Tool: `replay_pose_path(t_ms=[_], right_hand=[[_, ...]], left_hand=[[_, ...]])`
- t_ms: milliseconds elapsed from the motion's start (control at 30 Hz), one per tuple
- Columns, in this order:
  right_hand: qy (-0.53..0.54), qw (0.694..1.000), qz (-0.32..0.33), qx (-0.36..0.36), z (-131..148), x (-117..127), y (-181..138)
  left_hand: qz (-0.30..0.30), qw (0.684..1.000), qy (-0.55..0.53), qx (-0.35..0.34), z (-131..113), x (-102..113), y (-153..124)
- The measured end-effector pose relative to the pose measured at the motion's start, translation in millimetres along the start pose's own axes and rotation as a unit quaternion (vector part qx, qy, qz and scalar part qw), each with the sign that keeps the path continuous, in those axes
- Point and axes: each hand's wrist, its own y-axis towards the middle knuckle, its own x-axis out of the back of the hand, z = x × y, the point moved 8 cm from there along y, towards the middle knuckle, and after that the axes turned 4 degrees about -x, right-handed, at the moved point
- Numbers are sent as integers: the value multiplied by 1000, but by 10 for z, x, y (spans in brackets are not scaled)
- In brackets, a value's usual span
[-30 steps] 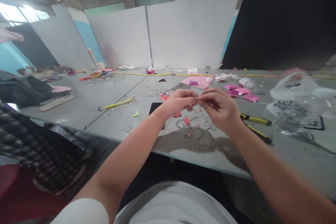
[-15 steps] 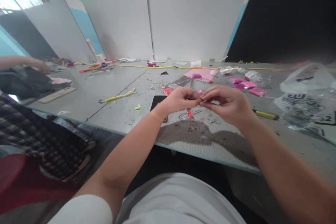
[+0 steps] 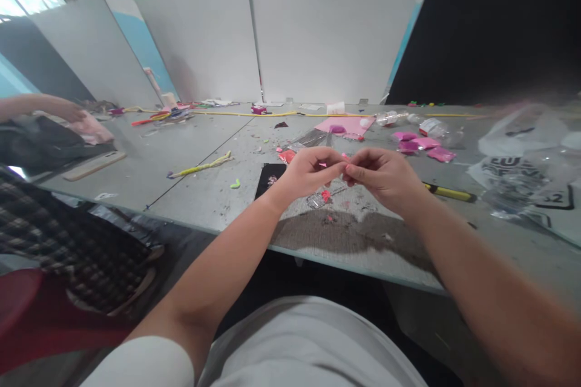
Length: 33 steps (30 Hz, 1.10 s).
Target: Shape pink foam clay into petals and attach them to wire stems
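My left hand [image 3: 311,172] and my right hand [image 3: 384,178] meet above the grey table [image 3: 195,193], fingertips pinched together. Between them shows a tiny pink piece [image 3: 345,157]; I cannot make out its shape. Both hands are closed in a pinch around it. Just below them on the table lie small red bits [image 3: 324,195] and a clear plastic scrap [image 3: 313,199]. A black phone [image 3: 269,178] lies flat behind my left wrist.
Pink packets [image 3: 420,145], a pink sheet [image 3: 347,125], plastic bottles [image 3: 393,118] and a yellow-handled tool [image 3: 447,192] lie beyond my hands. A crumpled plastic bag [image 3: 521,163] sits right. A yellow-green strip [image 3: 200,167] lies left. Another person's hand [image 3: 68,112] rests far left.
My hands stay pinched together in nearly the same spot, fingers shifting slightly. The view has dipped a little. The other person's hand at far left has moved onto pink material.
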Motion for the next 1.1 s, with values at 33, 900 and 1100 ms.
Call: replay_pose_path(t_ms=[33, 900, 1100], right_hand=[[16, 1000, 6, -1, -14, -11, 0], [8, 997, -37, 69, 169, 31, -63], [-92, 989, -68, 90, 203, 50, -112]], left_hand=[[1, 1000, -14, 12, 12, -7, -5], [61, 989, 133, 23, 142, 98, 5], [28, 993, 47, 108, 284, 147, -29]])
